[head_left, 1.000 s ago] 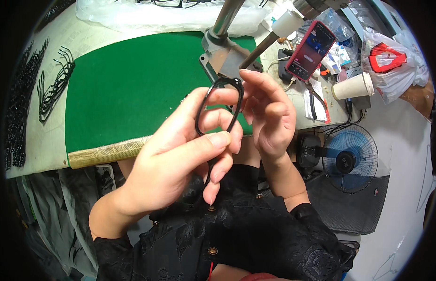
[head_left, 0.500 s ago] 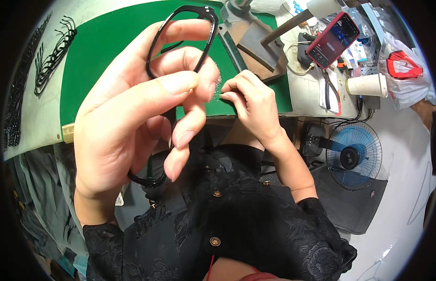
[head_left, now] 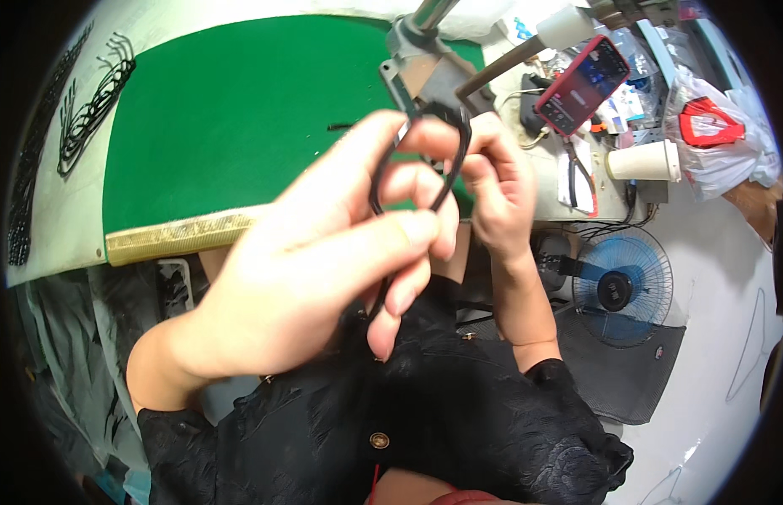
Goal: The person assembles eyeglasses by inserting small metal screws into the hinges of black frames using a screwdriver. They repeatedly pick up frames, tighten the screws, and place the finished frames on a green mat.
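Observation:
My left hand (head_left: 316, 252) is closed on a black eyeglass frame (head_left: 464, 151), thumb and fingers gripping its rim in front of the bench. One lens opening faces up, and the lower part runs behind my fingers. Just right of the frame, close to its upper corner, my right hand (head_left: 505, 198) has its fingers curled in a pinch. Whatever they hold, if anything, is hidden behind the frame and blurred. Beneath both hands lies a green mat (head_left: 215, 118).
A metal bench stand (head_left: 421, 55) with a rod rises at the back. Rightward are a red-cased phone (head_left: 583, 84), pliers (head_left: 579, 175), a paper cup (head_left: 644, 161) and a fan (head_left: 619, 290). A yellow ruler (head_left: 181, 236) edges the mat; thin black pieces (head_left: 95, 122) lie far left.
My left hand has carried the eyeglass frame right and lower in view. My right hand has moved right, off the mat's small bits, up to the frame's corner.

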### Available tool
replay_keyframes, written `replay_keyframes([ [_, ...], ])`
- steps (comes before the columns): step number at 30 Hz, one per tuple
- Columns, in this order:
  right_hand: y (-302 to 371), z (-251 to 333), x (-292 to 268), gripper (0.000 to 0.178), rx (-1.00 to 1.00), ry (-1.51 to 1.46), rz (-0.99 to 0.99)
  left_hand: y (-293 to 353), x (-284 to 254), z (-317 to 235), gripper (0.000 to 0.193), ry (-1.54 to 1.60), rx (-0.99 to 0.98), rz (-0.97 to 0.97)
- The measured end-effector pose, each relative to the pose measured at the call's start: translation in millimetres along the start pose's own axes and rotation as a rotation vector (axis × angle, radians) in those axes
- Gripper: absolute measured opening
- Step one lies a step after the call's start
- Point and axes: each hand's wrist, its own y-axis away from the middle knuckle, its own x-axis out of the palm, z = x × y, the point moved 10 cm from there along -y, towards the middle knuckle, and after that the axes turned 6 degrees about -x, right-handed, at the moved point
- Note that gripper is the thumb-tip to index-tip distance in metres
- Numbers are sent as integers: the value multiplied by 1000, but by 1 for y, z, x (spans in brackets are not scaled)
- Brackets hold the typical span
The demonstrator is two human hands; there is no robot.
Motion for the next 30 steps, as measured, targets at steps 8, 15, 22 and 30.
replay_keyframes([
  [8,-24,57,-17,15,-379,-123,-17,-7,23,19,50,39,-126,111],
  [15,-22,55,-19,12,-367,-38,-15,-8,19,24,47,23,-143,101],
  [22,-22,45,-23,12,-303,-141,-3,-11,20,21,46,37,-124,100],
  [30,-17,29,-50,17,-247,-264,-279,-62,25,-46,40,-174,228,-26],
])
